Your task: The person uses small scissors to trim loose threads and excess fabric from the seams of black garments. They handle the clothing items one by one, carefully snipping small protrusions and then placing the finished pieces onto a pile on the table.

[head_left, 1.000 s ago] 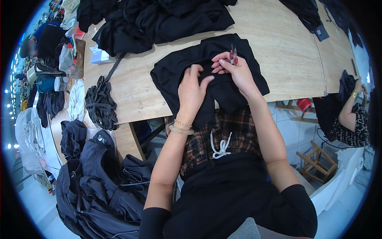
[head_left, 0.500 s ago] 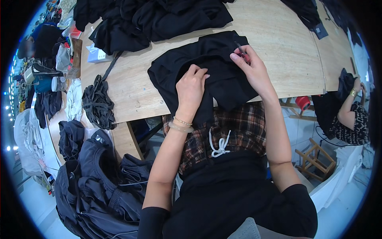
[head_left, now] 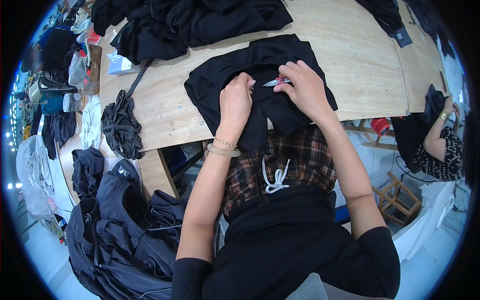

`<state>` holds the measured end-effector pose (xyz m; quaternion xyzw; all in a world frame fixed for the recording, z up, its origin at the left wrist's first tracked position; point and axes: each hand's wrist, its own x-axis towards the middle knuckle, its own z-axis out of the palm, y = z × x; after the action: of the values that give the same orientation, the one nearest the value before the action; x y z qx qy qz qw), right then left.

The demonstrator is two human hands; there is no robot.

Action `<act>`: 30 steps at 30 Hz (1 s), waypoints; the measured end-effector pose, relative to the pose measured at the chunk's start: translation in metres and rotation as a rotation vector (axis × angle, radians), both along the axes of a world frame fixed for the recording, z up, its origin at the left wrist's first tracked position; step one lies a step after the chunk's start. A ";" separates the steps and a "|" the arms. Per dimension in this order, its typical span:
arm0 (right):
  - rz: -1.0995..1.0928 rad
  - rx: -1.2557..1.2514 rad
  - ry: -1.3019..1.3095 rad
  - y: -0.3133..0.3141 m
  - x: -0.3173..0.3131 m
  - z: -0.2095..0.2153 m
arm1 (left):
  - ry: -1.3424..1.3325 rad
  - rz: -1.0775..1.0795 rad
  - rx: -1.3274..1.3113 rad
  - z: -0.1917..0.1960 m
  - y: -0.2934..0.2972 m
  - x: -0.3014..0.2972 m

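Clock read from the middle of the view, 12 at the far side. Found at 12 o'clock, rumpled across the near edge of the wooden surface (head_left: 360, 60): black garment (head_left: 270, 102), with both grips over it.

Left grip (head_left: 235, 103) noted at 12 o'clock: fingers curled inward, tips drawn together against the thumb; cannot tell whether cloth or thread is pinched between. Right grip (head_left: 304, 89) noted between 1 and 2 o'clock: closed narrowly, pinching small red-handled snips (head_left: 271, 83) between thumb and fingers, blades directed to 9 o'clock and stopping short of the left grip.

Also recorded: pile of black clothes (head_left: 215, 25) between 11 and 12 o'clock, beyond the garment; tissue box (head_left: 120, 66) at 10; bundle of dark straps (head_left: 121, 127) just past 9; heap of dark grey clothes (head_left: 117, 230) at 8; wooden stool (head_left: 395, 201) between 3 and 4.
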<state>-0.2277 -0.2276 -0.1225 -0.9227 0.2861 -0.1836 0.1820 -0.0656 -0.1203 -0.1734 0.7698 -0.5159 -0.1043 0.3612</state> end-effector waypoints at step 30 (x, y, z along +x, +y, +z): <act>0.034 -0.050 0.015 -0.004 0.009 -0.002 | 0.122 -0.058 -0.003 0.004 0.004 0.007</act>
<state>-0.2188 -0.2312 -0.1249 -0.9330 0.2672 -0.1808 0.1597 -0.0588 -0.1167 -0.1696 0.7462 -0.5151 -0.1607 0.3899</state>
